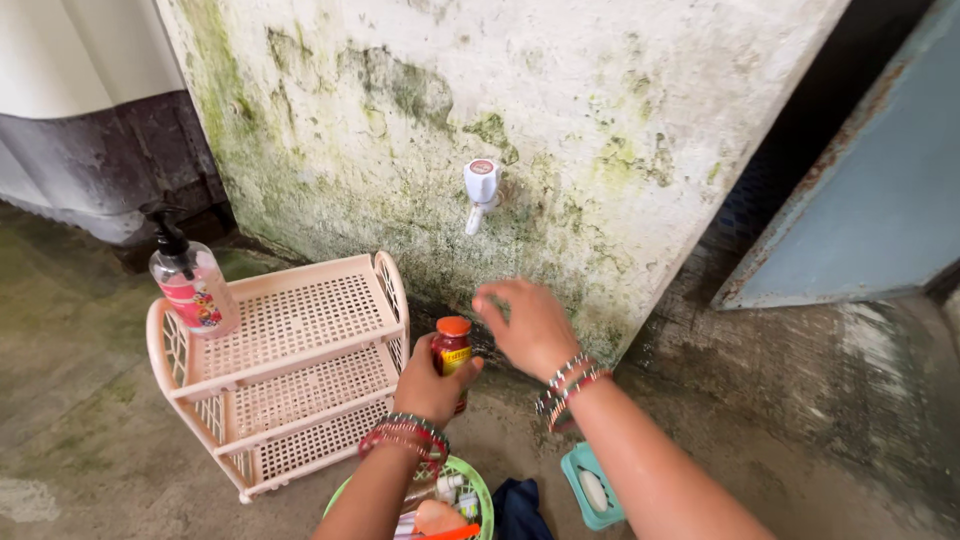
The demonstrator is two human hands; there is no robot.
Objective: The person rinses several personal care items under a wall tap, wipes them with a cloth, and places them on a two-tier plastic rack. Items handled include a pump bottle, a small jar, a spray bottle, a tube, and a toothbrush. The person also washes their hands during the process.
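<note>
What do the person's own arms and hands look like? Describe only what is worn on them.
Both forearms are bare, with no sleeves and no gloves in view. The left hand has a stack of thin bangles at its wrist, red mixed with green and silvery ones. The right hand wears a similar stack, silvery and red. No rings can be made out on the fingers.

Pink three-tier plastic rack (300, 370), on concrete floor (800, 400), left of centre; pump bottle with pink label (192, 285) upright on top tier, left corner. White tap (481, 190) on moss-stained wall (560, 90). Green basket (478, 490) at bottom edge; teal soap dish (583, 462) with white soap (594, 490) beside it. Blue door (880, 190), right.
</note>
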